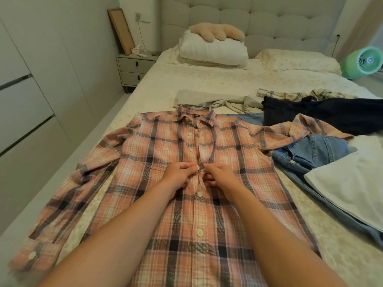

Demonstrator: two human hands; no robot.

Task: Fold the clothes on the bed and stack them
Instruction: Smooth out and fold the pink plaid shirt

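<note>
Bare forearms, bare hands (180, 175), sleeveless.

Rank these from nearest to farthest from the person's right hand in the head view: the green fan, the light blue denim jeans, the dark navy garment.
1. Light blue denim jeans: just right of the right hand, beside the shirt.
2. Dark navy garment: farther up the bed, to the right.
3. Green fan: off the bed's far right corner.

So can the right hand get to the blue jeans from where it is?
Probably yes. The right hand pinches the plaid shirt at its buttons, and the blue jeans lie just to its right on the bed. Only the shirt's sleeve drapes over part of them.
</note>
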